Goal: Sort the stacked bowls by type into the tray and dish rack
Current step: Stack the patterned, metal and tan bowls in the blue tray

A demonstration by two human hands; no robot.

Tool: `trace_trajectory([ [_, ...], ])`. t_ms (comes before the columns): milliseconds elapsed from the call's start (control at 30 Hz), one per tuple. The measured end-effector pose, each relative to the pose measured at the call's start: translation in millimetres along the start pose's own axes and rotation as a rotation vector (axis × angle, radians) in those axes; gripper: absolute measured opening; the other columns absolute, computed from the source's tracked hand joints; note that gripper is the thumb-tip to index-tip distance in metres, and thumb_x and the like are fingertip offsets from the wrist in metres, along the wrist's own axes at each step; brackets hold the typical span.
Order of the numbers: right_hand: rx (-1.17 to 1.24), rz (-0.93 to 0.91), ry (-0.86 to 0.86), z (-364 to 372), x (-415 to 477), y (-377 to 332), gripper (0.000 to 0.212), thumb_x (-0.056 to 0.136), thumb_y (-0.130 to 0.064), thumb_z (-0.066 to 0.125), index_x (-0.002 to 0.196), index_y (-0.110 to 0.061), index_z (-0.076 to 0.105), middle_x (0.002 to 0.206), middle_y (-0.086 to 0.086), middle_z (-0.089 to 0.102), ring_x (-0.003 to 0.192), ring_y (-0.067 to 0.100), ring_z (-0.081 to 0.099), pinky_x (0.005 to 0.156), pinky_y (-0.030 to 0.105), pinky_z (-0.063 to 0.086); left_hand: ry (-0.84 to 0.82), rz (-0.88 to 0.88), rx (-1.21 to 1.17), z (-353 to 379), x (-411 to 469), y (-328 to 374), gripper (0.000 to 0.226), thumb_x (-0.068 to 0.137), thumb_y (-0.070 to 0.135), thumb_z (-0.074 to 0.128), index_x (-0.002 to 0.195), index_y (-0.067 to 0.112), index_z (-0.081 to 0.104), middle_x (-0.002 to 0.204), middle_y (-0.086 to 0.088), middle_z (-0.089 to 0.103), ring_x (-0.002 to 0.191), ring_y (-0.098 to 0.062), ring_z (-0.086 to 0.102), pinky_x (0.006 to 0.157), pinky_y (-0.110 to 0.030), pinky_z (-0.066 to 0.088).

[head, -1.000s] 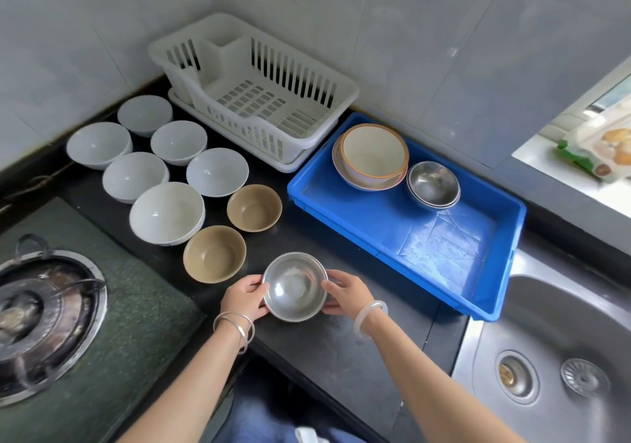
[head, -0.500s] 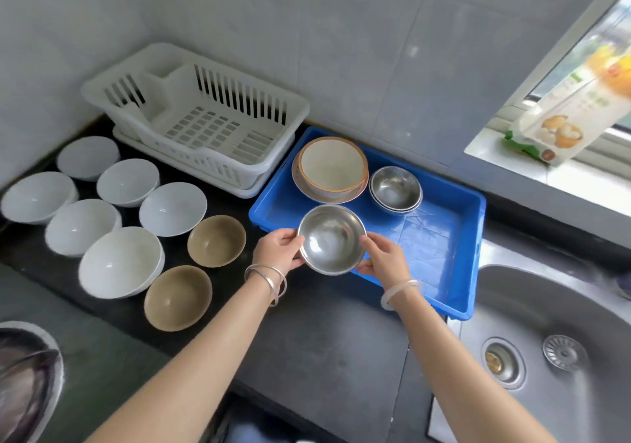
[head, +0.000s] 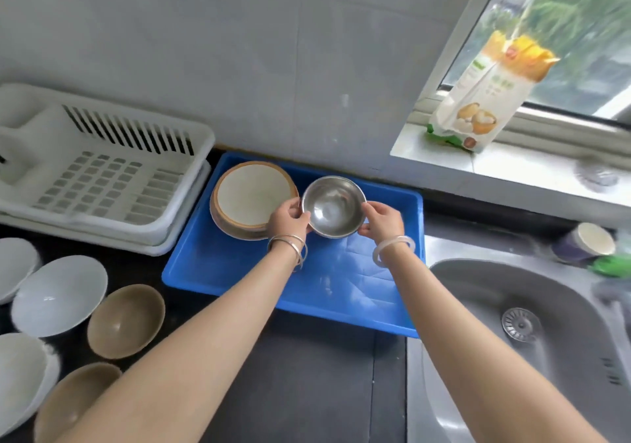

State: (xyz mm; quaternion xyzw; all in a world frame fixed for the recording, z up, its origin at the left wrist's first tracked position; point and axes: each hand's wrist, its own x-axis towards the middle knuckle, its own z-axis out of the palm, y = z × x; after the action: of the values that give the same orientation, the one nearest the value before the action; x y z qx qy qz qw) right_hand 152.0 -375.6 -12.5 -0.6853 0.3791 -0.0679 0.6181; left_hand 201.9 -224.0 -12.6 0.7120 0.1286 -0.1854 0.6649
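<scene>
Now, fingers: the left hand (head: 288,219) has its fingertips (head: 302,214) curled on the left rim of the steel bowl (head: 334,207), and the right hand (head: 382,220) pinches the right rim; neither hand is loose.
Steel bowl: centre of frame, mouth up, squarely between the two hands; it is round, so there is no long axis to line up.
Nearer hand: neither; each sits at its own side of the rim.
Beneath: the back part of the blue tray (head: 239,268); whether the bowl rests or hangs clear cannot be told.
Neighbour: the cream bowl stack (head: 252,197) sits just left, with the left hand overlapping its edge.
Likely move: judged a straight lowering, then release, keeping off the cream stack.
Further out: the dish rack (head: 102,176) is at left; the white bowls (head: 58,294) and brown bowls (head: 126,319) at lower left are not yet sorted.
</scene>
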Motion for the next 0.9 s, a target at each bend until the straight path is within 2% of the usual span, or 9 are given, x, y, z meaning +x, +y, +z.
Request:
trace_trajectory([
  [67, -0.021, 0.012, 0.012, 0.1, 15.4, 0.4, 0.014, 0.09, -0.015, 0.053, 0.095, -0.015, 0.066, 0.075, 0.005, 0.06, 0.05, 0.016, 0.052, 0.075, 0.036, 0.054, 0.021, 0.019, 0.066, 8.9, 9.8, 2.0, 0.038, 0.082, 0.0, 0.061, 0.12, 0.006, 0.058, 0.115, -0.015, 0.066, 0.096, -0.026, 0.063, 0.08, -0.039, 0.056],
  [133, -0.034, 0.025, 0.015, 1.0, 30.0, 1.0, 0.015, 0.09, -0.015, 0.053, 0.095, -0.015, 0.067, 0.077, 0.006, 0.062, 0.05, 0.016, 0.053, 0.077, 0.037, 0.054, 0.046, 0.055, 0.183, 16.6, 17.1, 2.9, 0.039, 0.081, 0.003, 0.062, 0.12, 0.008, 0.058, 0.115, -0.014, 0.067, 0.102, -0.028, 0.063, 0.088, -0.042, 0.054],
  [200, -0.053, 0.046, 0.014, 3.0, 42.2, 1.2, 0.019, 0.089, -0.016, 0.053, 0.099, -0.012, 0.069, 0.079, 0.006, 0.062, 0.05, 0.015, 0.054, 0.078, 0.037, 0.054, 0.065, 0.095, 0.33, 23.3, 21.5, 4.1, 0.036, 0.082, 0.006, 0.06, 0.118, 0.01, 0.059, 0.115, -0.011, 0.068, 0.107, -0.028, 0.062, 0.093, -0.037, 0.05],
  [367, -0.103, 0.071, 0.01, 11.9, 60.0, 7.0, 0.024, 0.087, -0.016, 0.052, 0.101, -0.009, 0.07, 0.076, 0.006, 0.065, 0.058, 0.018, 0.06, 0.077, 0.036, 0.057, 0.085, 0.132, 0.552, 33.6, 28.5, 4.0, 0.029, 0.085, 0.005, 0.054, 0.113, 0.011, 0.059, 0.114, -0.012, 0.067, 0.107, -0.033, 0.058, 0.085, -0.034, 0.045],
  [567, -0.195, 0.035, 0.008, 16.0, 64.4, 20.6, 0.024, 0.085, -0.014, 0.048, 0.087, -0.009, 0.072, 0.057, 0.001, 0.058, 0.054, 0.018, 0.052, 0.079, 0.045, 0.055, 0.079, 0.139, 0.6, 36.1, 29.5, -3.4, 0.021, 0.085, 0.002, 0.048, 0.101, 0.007, 0.06, 0.102, -0.016, 0.067, 0.094, -0.034, 0.059, 0.073, -0.032, 0.043],
  [667, -0.275, -0.031, -0.013, 16.3, 60.8, 21.9, 0.025, 0.087, -0.015, 0.047, 0.092, -0.011, 0.071, 0.069, 0.007, 0.064, 0.066, 0.024, 0.057, 0.079, 0.041, 0.052, 0.083, 0.146, 0.601, 36.1, 28.2, -6.1, 0.024, 0.085, 0.0, 0.046, 0.101, 0.008, 0.062, 0.099, -0.016, 0.067, 0.092, -0.034, 0.058, 0.07, -0.03, 0.041],
  [733, -0.355, -0.085, -0.022, 16.0, 58.6, 23.0, 0.026, 0.089, -0.016, 0.047, 0.102, -0.013, 0.069, 0.093, 0.016, 0.07, 0.087, 0.032, 0.061, 0.082, 0.037, 0.049, 0.08, 0.158, 0.594, 36.1, 27.5, -8.6, 0.025, 0.084, 0.0, 0.046, 0.102, 0.009, 0.062, 0.099, -0.015, 0.067, 0.092, -0.034, 0.058, 0.069, -0.029, 0.041],
  [833, -0.398, -0.118, -0.059, 17.6, 56.0, 26.1, 0.034, 0.094, -0.018, 0.044, 0.125, -0.015, 0.058, 0.123, 0.017, 0.059, 0.111, 0.031, 0.055, 0.092, 0.034, 0.042, 0.074, 0.166, 0.59, 36.6, 26.3, -11.6, 0.03, 0.084, 0.001, 0.047, 0.11, 0.011, 0.06, 0.103, -0.014, 0.067, 0.097, -0.033, 0.059, 0.071, -0.029, 0.042],
  [900, -0.415, -0.131, -0.087, 18.8, 53.0, 27.6, 0.035, 0.096, -0.019, 0.04, 0.129, -0.016, 0.054, 0.126, 0.015, 0.057, 0.116, 0.03, 0.051, 0.089, 0.031, 0.039, 0.062, 0.158, 0.603, 36.6, 24.5, -12.7, 0.039, 0.085, 0.003, 0.049, 0.122, 0.013, 0.055, 0.115, -0.014, 0.064, 0.105, -0.033, 0.057, 0.078, -0.032, 0.045],
])
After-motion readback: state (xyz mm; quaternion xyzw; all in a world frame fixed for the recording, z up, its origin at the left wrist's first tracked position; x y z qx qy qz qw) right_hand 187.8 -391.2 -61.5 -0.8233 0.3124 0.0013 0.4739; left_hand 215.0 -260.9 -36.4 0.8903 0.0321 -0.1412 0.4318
